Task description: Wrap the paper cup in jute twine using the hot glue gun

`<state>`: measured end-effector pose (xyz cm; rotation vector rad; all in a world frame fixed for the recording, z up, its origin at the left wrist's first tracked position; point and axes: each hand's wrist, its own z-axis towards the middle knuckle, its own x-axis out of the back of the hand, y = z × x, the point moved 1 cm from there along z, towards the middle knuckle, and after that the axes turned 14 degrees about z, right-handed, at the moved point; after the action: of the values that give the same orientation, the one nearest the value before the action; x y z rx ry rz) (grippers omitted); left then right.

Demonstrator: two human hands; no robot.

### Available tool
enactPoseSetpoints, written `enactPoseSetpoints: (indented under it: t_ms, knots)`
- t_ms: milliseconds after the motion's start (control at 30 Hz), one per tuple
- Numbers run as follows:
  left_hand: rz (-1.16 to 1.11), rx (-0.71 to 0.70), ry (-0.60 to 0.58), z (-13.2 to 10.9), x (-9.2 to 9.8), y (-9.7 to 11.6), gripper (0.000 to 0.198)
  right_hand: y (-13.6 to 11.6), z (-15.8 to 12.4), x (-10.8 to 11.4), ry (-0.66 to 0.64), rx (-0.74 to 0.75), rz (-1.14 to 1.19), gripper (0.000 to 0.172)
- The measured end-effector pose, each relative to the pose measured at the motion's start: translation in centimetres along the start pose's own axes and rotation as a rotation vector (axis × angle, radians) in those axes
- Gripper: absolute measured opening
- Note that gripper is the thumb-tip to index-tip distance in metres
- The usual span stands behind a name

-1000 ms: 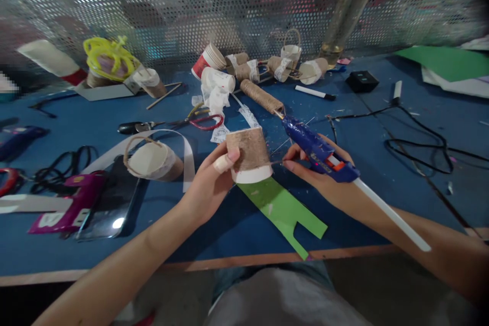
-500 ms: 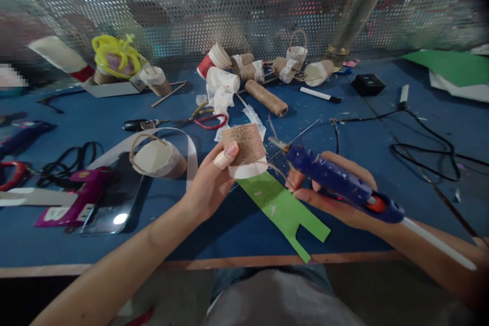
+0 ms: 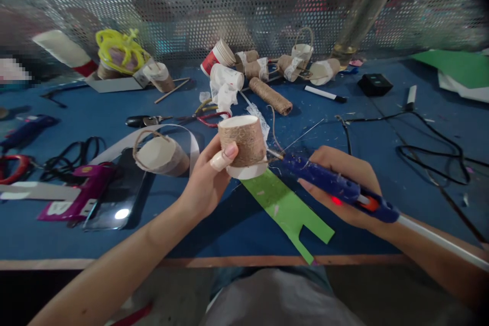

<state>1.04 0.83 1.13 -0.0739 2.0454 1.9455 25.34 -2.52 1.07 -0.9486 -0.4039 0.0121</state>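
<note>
Over the near edge of the table [image 3: 229, 237], your left hand [image 3: 206, 186] is gripping the twine-wrapped cup [image 3: 242, 140], fingers out of sight behind it. Your right hand [image 3: 344, 175] is clutching the glue gun [image 3: 336, 189], nozzle at the cup's lower rim, trigger hidden. Green paper strip [image 3: 288, 211] is lying underneath.

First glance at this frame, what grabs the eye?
Dead centre, the left hand holds a twine-wrapped cup up above the blue table. From the right, the right hand grips a blue glue gun, with its nozzle at the cup's lower edge. A bright green paper strip lies on the table just below them, and a twine spool lies among scattered cups further back.
</note>
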Motion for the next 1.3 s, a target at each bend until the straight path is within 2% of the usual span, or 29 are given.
enactPoseSetpoints:
  t_ms: [233, 500, 733, 900, 1300]
  knots:
    - [0.035, 0.017, 0.055, -0.36, 0.08, 0.01, 0.052, 0.46, -0.47, -0.13, -0.077, 0.006, -0.005, 0.027]
    - [0.135, -0.088, 0.036, -0.40, -0.04, 0.01, 0.043, 0.09, -0.49, 0.17, -0.167, 0.001, -0.096, 0.026]
    - [0.153, -0.084, 0.062, -0.45, -0.18, 0.32, 0.039, -0.17, -0.36, 0.16, -0.125, -0.014, -0.154, 0.034]
    - [0.116, -0.079, 0.068, -0.36, -0.06, 0.39, 0.036, -0.40, -0.09, 0.14, -0.103, -0.029, -0.148, 0.031]
    - [0.074, -0.012, 0.090, -0.45, -0.47, 0.57, 0.034, -0.31, -0.38, 0.03, -0.149, -0.009, -0.206, 0.032]
